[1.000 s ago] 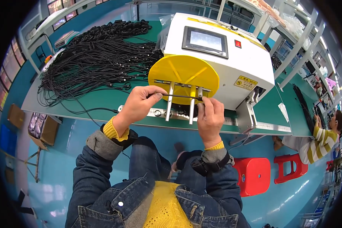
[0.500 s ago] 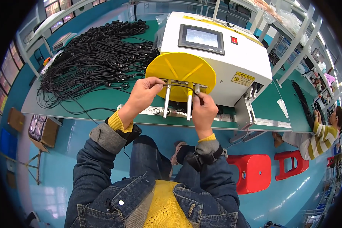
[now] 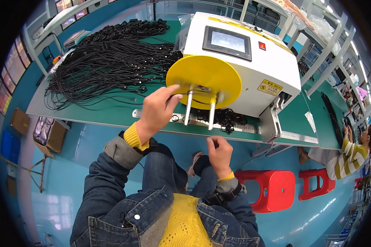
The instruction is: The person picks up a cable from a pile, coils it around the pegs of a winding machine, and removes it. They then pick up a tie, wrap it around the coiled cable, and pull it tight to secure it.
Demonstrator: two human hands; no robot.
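A white winding machine [image 3: 251, 68] stands on the green-topped table, with a yellow disc [image 3: 206, 76] on its front. Two silver pegs [image 3: 188, 108] stick out from the disc toward me; the fittings around them look blurred. Beside the disc's left edge, my left hand [image 3: 156, 110] is curled, thumb and forefinger around a thin black cable [image 3: 127, 98] that runs in from the left; the hand partly hides it. My right hand [image 3: 220, 154] is off the machine, below the table's front edge, its fingers curled in with nothing visible in them.
A large heap of black cables [image 3: 107, 61] covers the table's left part. A metal ruler [image 3: 251, 129] lies along the front edge, with a black cable bundle [image 3: 226, 119] over it. Red stools [image 3: 278, 191] stand at right, near another person [image 3: 350, 154]. An open carton [image 3: 55, 138] stands at left.
My right hand has let go at the disc and come down toward me. My left hand remains by the disc's left edge. The disc's fittings now look blurred.
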